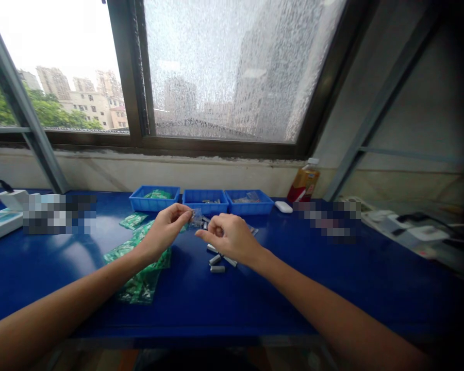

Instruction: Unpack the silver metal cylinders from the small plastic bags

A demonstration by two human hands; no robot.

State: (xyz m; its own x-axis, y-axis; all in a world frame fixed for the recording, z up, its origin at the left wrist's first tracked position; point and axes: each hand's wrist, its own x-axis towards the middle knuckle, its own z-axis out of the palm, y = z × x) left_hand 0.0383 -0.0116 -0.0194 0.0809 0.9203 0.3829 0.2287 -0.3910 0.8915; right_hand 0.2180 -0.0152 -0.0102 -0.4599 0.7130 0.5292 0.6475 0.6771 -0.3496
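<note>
A small clear plastic bag [196, 218] is pinched between the thumb and fingers of my left hand [165, 229], held above the table. My right hand [234, 238] is curled just right of the bag, its thumb pointing toward it. Whatever its fingers may hold is hidden. Below the right hand, several short silvery-grey cylinders [217, 269] lie loose on the blue table [263, 304]. Green-printed clear packets [139, 286] lie in an overlapping pile under and beside my left forearm. Another green packet [133, 221] rests farther back.
Three blue bins stand at the back: the left bin [154, 206] holds green packets, the middle bin [205, 207] small metallic pieces, the right bin [251, 208] clear bags. A white case [283, 207] and a bottle [303, 181] stand to the right. Power strips [3, 224] lie at the left.
</note>
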